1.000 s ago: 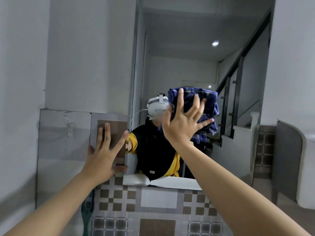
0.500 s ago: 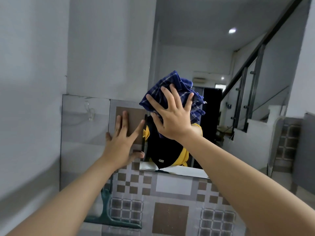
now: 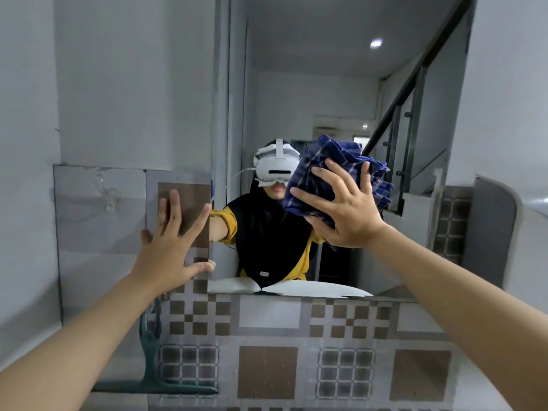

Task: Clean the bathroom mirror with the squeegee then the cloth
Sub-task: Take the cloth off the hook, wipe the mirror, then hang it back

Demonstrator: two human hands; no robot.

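Mirror is mounted on the wall above a band of patterned tiles, its lower edge level with the person's forearms. Cloth, a bunched blue checked piece, is pressed flat to the glass in the lower middle of the pane. The right hand covers it with fingers splayed wide and the palm bearing on the fabric; it is pinning the cloth to the glass, not clutching it. The left hand is empty and spread open, braced on the tiled wall just beside the mirror's left edge, thumb near the frame line. Squeegee, green, rests low against the tiles at lower left, well apart from both hands and out of use.

Assessment: the squeegee pass appears finished and the cloth stage is in hand. Much of the upper pane lies above the cloth's present position; whether it is already wiped cannot be told.

Recommended practice for this step:
- Keep the palm flat so the whole wad bears evenly on the glass.
- Work in overlapping strokes toward each edge, leaving no unwiped strip between passes.
- Keep loose folds tucked under the fingers, since trailing corners may smear.
- Hold the bracing hand on the tile, off the glass, to avoid fingermarks.
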